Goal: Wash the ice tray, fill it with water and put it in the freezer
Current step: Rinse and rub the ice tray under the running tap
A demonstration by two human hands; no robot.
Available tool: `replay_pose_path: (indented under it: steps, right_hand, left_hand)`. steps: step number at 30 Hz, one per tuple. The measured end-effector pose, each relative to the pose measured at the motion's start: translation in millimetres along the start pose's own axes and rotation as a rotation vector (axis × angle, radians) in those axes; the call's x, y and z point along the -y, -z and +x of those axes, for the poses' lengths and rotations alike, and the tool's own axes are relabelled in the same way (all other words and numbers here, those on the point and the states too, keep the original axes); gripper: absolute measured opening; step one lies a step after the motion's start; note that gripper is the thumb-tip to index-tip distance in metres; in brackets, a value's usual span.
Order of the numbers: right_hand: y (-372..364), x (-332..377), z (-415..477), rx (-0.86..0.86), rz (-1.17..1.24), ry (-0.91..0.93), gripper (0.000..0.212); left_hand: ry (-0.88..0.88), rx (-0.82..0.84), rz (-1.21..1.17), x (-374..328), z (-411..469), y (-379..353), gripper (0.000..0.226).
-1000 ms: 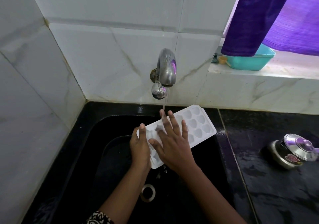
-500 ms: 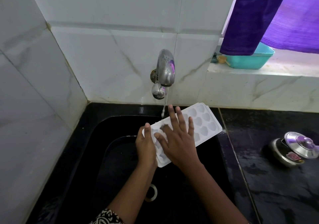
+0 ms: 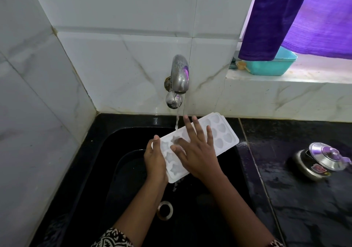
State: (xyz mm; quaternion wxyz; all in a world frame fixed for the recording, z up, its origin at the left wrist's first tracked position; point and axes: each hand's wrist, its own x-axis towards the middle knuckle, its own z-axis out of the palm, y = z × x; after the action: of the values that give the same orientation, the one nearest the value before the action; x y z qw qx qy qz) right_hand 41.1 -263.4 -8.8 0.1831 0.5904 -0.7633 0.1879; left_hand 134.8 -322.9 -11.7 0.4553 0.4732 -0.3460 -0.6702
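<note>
You are in the washing step, the first of three. The white ice tray (image 3: 225, 135) is held over the black sink (image 3: 106, 144), tilted with its far end raised toward the counter edge, and the stream (image 3: 177, 123) from the steel tap (image 3: 180, 75) lands on its cells. Your left hand (image 3: 155, 161) grips the tray's near end, thumb on the rim; the fingers below are hidden. Your right hand (image 3: 197, 152) lies flat on the cells with fingers spread, rubbing rather than grasping. Water runs off the low corner toward the drain (image 3: 164, 211), so nothing is collecting yet. By my reading, you have yet to finish rinsing, level the tray to fill it, then carry it to the freezer, which is not in view.
</note>
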Motion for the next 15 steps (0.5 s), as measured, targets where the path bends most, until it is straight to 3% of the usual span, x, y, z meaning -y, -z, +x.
replay_pose_path:
  steps: [15]
  right_hand:
    - [3,13,-4,0.05,0.063,-0.004,0.064]
  left_hand:
    - [-0.051,-0.007,0.047,-3,-2,0,0.026]
